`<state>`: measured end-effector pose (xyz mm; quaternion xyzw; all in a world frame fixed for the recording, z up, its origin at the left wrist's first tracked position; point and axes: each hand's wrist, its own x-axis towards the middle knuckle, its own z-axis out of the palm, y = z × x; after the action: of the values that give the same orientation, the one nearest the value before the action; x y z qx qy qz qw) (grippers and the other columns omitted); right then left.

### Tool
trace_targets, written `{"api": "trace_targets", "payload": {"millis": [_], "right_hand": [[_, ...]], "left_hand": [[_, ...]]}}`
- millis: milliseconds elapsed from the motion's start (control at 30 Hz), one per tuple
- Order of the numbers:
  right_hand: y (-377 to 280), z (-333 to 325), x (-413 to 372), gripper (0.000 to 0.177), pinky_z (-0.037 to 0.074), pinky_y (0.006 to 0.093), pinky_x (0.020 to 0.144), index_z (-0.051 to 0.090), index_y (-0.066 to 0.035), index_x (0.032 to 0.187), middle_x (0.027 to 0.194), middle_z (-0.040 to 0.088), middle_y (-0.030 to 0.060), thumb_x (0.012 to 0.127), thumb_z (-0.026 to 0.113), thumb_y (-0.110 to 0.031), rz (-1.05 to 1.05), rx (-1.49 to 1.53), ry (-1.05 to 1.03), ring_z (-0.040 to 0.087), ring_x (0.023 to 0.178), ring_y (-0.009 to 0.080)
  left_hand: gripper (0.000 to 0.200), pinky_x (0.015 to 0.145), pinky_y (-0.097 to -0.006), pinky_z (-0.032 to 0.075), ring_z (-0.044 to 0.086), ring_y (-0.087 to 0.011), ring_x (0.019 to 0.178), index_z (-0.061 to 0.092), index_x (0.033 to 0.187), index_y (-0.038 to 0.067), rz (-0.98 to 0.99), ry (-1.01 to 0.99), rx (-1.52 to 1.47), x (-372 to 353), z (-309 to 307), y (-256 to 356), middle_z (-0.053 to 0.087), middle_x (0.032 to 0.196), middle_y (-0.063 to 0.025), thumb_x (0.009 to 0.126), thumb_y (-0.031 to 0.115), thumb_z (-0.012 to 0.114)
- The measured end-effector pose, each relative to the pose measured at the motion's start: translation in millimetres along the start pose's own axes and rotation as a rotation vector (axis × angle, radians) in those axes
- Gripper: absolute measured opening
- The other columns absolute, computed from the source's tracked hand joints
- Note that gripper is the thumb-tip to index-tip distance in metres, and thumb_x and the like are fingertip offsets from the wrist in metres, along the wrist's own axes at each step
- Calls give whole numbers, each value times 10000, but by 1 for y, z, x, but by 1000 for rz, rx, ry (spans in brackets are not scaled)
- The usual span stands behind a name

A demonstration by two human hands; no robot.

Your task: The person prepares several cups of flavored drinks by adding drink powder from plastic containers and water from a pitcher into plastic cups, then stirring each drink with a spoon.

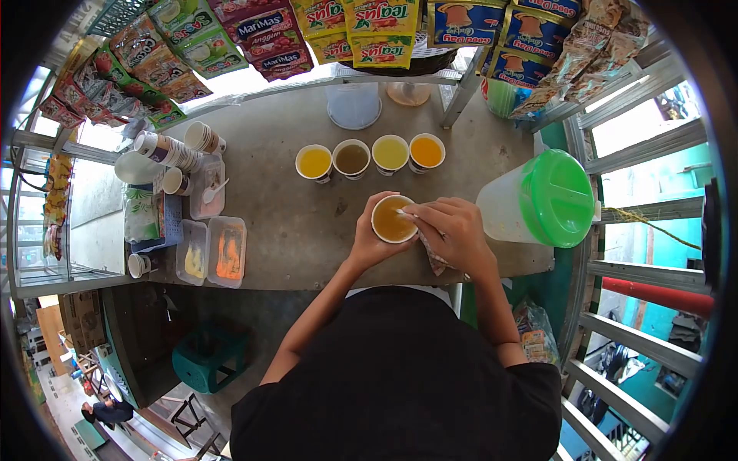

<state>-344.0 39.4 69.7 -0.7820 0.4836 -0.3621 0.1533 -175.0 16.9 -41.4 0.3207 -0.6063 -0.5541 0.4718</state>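
My left hand [370,237] is wrapped round a paper cup [393,223] of yellow-brown drink, near the table's front edge. In my right hand [453,230] is the handle of a white spoon [401,213], pinched between the fingers, its lower end in the drink. Under the right hand a patterned wrapper or cloth [437,265] partly shows. Just beyond stands a row of several filled cups: a yellow one [314,163], a brown one [352,160], a pale yellow one [390,154] and an orange one [427,152].
On the right a clear jug with a green lid [565,198] lies close to the railing. Stacked paper cups [165,150], an orange-stained tray [227,250] and another tray [192,250] occupy the left. Drink sachets [380,31] hang overhead. A clear tub [354,106] stands at the back.
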Motion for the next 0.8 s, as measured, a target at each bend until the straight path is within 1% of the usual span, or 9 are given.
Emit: {"api": "trace_targets", "payload": {"millis": [67, 133, 233, 367, 433, 567, 633, 733, 800], "right_hand": [[-1, 2, -1, 117, 473, 330, 582, 724, -60, 913, 764, 688, 85, 801, 691, -51, -20, 13, 39, 628, 620, 224], [-1, 1, -3, 104, 493, 354, 619, 713, -86, 904, 755, 685, 49, 804, 686, -102, -16, 86, -58, 642, 659, 230], [4, -4, -5, 125, 491, 356, 622, 709, -85, 925, 754, 685, 46, 803, 687, -103, -44, 170, -125, 641, 666, 231], [5, -8, -2, 129, 476, 340, 590, 719, -63, 924, 765, 692, 80, 798, 698, -75, -17, 38, -117, 630, 627, 227], [1, -3, 1, 118, 477, 347, 594, 721, -64, 913, 765, 692, 81, 799, 695, -78, -4, -19, -4, 633, 633, 233], [-3, 2, 0, 113, 477, 343, 593, 722, -66, 906, 749, 687, 71, 796, 698, -79, -28, 63, -18, 633, 633, 227], [-1, -1, -2, 136, 495, 360, 632, 706, -78, 910, 773, 689, 58, 776, 680, -90, -66, 152, -89, 653, 693, 236], [1, -9, -3, 139, 495, 363, 635, 704, -74, 914, 787, 692, 65, 778, 679, -86, -15, 61, -160, 655, 696, 237], [0, -8, 0, 141, 490, 343, 620, 715, -71, 917, 771, 690, 63, 778, 688, -72, -13, 11, -115, 645, 666, 226]], "left_hand": [[752, 907, -307, 497, 616, -160, 1042, 463, 1277, 31, 5, -3, -9, 0, -1, -1, 622, 1126, -91, 644, 120, 859], [752, 905, -305, 499, 618, -160, 1040, 465, 1278, 33, 0, -23, 6, 0, -3, -5, 623, 1126, -91, 645, 121, 860], [759, 901, -307, 502, 622, -164, 1037, 465, 1278, 35, -37, -33, -55, -2, -4, -8, 624, 1124, -93, 640, 128, 865], [759, 898, -308, 504, 627, -167, 1027, 465, 1278, 34, -27, -5, 20, -2, 0, -4, 630, 1113, -92, 635, 124, 858], [751, 897, -306, 503, 627, -166, 1023, 466, 1275, 35, 8, 10, 18, -1, 1, -4, 633, 1107, -90, 637, 118, 853], [740, 897, -306, 503, 625, -165, 1023, 468, 1270, 35, 23, -8, -14, -1, -2, -8, 632, 1106, -87, 644, 117, 855], [740, 899, -307, 502, 623, -166, 1028, 468, 1266, 35, -31, -26, -50, -2, -3, -8, 629, 1110, -87, 649, 129, 864], [743, 903, -308, 500, 624, -168, 1028, 465, 1268, 35, -32, -12, -25, -2, -2, -3, 628, 1110, -86, 649, 132, 865], [744, 903, -307, 500, 623, -166, 1027, 465, 1269, 35, -13, -4, -7, -2, 0, -2, 628, 1110, -86, 650, 132, 865]]}}
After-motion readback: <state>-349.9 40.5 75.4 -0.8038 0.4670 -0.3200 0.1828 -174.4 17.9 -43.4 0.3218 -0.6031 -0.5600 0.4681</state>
